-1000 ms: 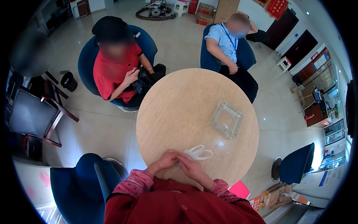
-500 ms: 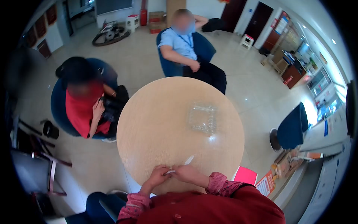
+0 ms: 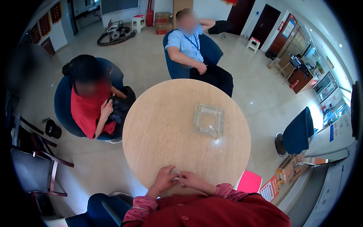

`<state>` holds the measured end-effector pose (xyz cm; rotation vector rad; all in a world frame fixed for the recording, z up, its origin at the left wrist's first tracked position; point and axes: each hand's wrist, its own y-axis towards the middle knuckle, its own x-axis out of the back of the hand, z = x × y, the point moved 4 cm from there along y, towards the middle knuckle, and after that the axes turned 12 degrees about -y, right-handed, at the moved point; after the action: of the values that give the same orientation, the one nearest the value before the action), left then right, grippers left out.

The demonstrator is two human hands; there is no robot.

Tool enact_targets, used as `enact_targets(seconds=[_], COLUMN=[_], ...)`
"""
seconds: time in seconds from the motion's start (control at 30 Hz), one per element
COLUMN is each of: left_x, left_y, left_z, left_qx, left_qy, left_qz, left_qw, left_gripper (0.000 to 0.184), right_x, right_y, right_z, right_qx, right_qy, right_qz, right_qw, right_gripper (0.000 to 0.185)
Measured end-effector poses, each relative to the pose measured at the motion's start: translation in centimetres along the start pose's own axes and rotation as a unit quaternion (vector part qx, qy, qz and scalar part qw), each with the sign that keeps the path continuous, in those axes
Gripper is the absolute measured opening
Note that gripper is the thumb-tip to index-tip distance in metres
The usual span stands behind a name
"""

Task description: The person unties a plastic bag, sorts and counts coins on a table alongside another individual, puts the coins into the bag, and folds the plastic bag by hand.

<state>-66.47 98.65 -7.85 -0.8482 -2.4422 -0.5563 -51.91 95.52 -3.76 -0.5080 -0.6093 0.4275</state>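
Observation:
Both my hands meet over the near edge of the round wooden table (image 3: pixel 162 125). A small white piece (image 3: pixel 175 173), perhaps paper or tissue, shows between their fingertips; its exact kind is too small to tell. My left hand (image 3: pixel 165 179) has its fingers closed around one side of it. From the other side, my right hand (image 3: pixel 193 182) pinches it, fingers bent and partly hidden. Farther off on the tabletop lies a square clear glass ashtray (image 3: pixel 209 120), touched by neither hand.
A person in red (image 3: pixel 89 106) sits at the table's left, holding something dark. Beyond the table sits a person in light blue (image 3: pixel 186 45). A blue chair (image 3: pixel 298 130) stands to the right, and a pink-topped stool (image 3: pixel 250 181) is by the table's near right edge.
The white strip that stuck out beyond my right hand no longer shows there; white now shows between my fingertips. My hands stay close together. The view has shifted slightly.

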Motion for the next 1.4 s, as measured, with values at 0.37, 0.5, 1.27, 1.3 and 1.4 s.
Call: enact_targets(seconds=[0.37,0.5,1.27,1.3,1.4], left_x=[-0.7,-0.4,-2.6,-1.6,-1.2], left_y=[0.3,0.6,0.0,0.2,0.8], left_z=[-0.5,-0.2,6.5,5.6,5.1], left_qx=[-0.044,-0.039,0.237,0.239,0.268], left_qy=[0.008,0.002,-0.345,-0.345,-0.299], left_qz=[-0.043,-0.063,-0.12,-0.122,-0.033], left_qw=[0.998,0.997,0.9,0.899,0.915], left_gripper=[0.031,0.028,0.022,0.022,0.026], right_x=[-1.3,-1.3,-0.9,-1.1,-0.4], right_y=[-1.1,-1.1,-3.6,-3.3,-2.4], right_z=[-0.1,0.5,6.6,6.8,6.6], right_qx=[-0.033,-0.119,0.34,0.396,0.492], right_qy=[0.425,0.49,0.06,0.048,-0.071], right_qz=[0.062,0.067,0.175,0.146,0.033], right_qw=[0.902,0.861,0.922,0.905,0.867], right_gripper=[0.02,0.023,0.038,0.037,0.042])
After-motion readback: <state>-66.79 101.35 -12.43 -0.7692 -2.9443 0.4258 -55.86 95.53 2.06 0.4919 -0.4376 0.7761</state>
